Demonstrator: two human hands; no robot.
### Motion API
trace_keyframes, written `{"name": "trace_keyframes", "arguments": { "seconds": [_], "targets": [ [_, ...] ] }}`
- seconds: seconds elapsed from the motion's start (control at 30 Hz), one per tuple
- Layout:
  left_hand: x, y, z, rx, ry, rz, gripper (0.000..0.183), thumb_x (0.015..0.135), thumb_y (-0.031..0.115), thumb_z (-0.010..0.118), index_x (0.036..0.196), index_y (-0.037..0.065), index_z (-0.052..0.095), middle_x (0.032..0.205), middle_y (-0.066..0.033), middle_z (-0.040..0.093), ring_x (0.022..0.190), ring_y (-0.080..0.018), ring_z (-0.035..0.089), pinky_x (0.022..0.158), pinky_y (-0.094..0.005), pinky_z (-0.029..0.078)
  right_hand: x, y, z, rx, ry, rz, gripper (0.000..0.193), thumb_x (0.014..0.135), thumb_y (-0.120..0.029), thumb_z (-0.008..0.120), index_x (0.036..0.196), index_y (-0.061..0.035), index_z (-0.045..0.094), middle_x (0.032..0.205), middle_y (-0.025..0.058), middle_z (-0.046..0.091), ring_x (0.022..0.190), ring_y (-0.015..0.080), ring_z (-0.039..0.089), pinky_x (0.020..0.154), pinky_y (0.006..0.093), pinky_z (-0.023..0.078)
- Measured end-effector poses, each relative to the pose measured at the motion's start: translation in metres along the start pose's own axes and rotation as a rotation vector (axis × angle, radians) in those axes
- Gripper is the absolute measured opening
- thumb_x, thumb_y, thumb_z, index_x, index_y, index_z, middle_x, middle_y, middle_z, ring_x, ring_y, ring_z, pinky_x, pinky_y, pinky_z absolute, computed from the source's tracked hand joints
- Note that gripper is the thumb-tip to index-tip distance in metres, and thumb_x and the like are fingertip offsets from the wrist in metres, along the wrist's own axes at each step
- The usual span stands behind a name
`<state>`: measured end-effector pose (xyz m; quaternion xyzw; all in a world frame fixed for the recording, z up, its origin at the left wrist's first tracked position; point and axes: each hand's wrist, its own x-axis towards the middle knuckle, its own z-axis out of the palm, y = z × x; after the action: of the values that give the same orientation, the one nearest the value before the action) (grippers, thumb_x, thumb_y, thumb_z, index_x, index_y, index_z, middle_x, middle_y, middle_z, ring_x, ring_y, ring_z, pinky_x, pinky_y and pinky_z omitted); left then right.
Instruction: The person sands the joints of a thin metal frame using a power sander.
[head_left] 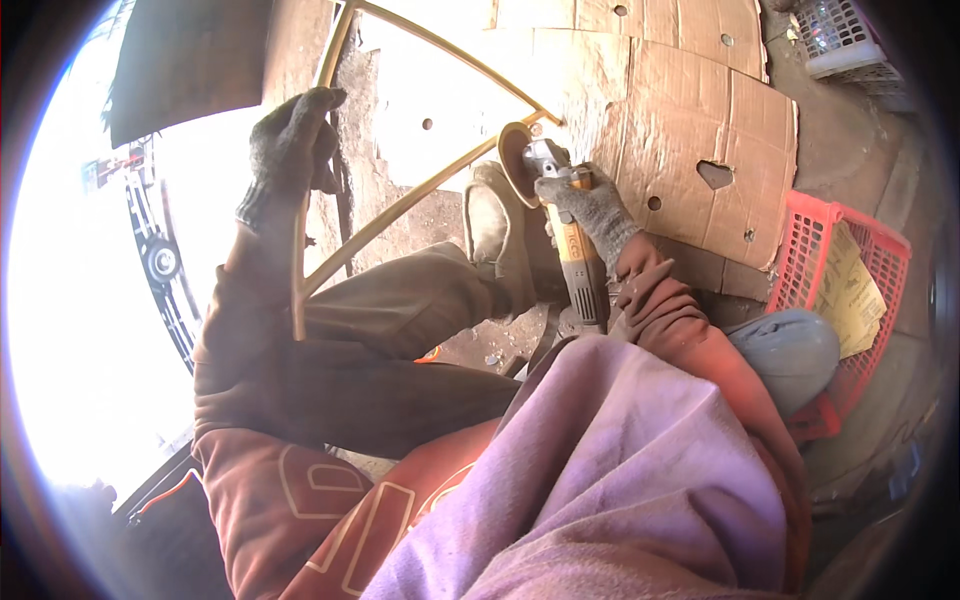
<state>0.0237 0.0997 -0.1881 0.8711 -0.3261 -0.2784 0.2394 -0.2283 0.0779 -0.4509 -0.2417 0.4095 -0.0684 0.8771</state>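
A grey knitted work glove covers my left hand (298,140), which is closed around one side bar of a thin, yellowish angular frame (400,213). My right hand (597,208), gloved the same way, wraps around the neck of a yellow and dark grey angle grinder (580,275). The grinder's round tan disc (514,165) stands on edge beside the frame's lower bar, close to the corner farthest right. Whether disc and bar touch, I cannot tell. My shoe (487,215) is right below the disc, under the bar.
Flattened cardboard (680,140) with holes covers the ground ahead. On the right stands a red plastic crate (868,225) holding yellowish paper. A white basket (835,38) sits at the far right. A dark panel (190,65) is at upper left, with a vehicle chassis (162,262) in glare below.
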Motion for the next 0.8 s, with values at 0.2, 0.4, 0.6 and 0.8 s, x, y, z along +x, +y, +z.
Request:
{"name": "trace_keyframes", "arguments": {
  "seconds": [0.2, 0.4, 0.6, 0.8],
  "targets": [
    [-0.004, 0.001, 0.004, 0.041, 0.013, 0.007, 0.044, 0.096, 0.035, 0.056, 0.113, -0.004, 0.066, 0.054, 0.0018, 0.043, 0.037, -0.0072, 0.039, 0.037, -0.0233, 0.041, -0.060, -0.007, 0.097, 0.761, -0.267, -0.146, 0.043, 0.073, -0.010, 0.083, 0.107, -0.0056, 0.055, 0.100, 0.0046, 0.064, 0.091, 0.0124, 0.062, 0.074, 0.0290, 0.054],
    [-0.017, 0.034, 0.021, 0.154, -0.001, 0.061, 0.041, 0.096, 0.034, 0.055, 0.115, -0.001, 0.066, 0.055, 0.0028, 0.045, 0.039, -0.0054, 0.039, 0.038, -0.0231, 0.038, -0.038, -0.028, 0.030, 0.009, -0.014, -0.164, 0.056, 0.066, -0.018, 0.088, 0.111, -0.0041, 0.058, 0.097, 0.0079, 0.067, 0.085, 0.0161, 0.066, 0.073, 0.0310, 0.055],
    [-0.035, 0.059, 0.024, 0.189, -0.088, 0.124, 0.027, 0.098, 0.026, 0.057, 0.104, 0.002, 0.067, 0.060, 0.0013, 0.049, 0.053, -0.0056, 0.044, 0.048, -0.0259, 0.036, -0.021, -0.027, 0.009, -0.028, 0.054, -0.140, 0.059, 0.065, -0.024, 0.090, 0.111, -0.0039, 0.057, 0.094, 0.0088, 0.067, 0.079, 0.0175, 0.065, 0.068, 0.0312, 0.054],
    [-0.021, 0.037, 0.034, 0.394, -0.106, 0.545, 0.032, 0.097, 0.027, 0.057, 0.116, 0.004, 0.067, 0.057, 0.0036, 0.047, 0.045, -0.0035, 0.040, 0.043, -0.0220, 0.037, -0.052, -0.027, 0.041, -0.047, -0.019, -0.230, 0.048, 0.072, -0.019, 0.084, 0.108, -0.0048, 0.055, 0.095, 0.0082, 0.064, 0.085, 0.0139, 0.063, 0.072, 0.0295, 0.055]
  ]
}}
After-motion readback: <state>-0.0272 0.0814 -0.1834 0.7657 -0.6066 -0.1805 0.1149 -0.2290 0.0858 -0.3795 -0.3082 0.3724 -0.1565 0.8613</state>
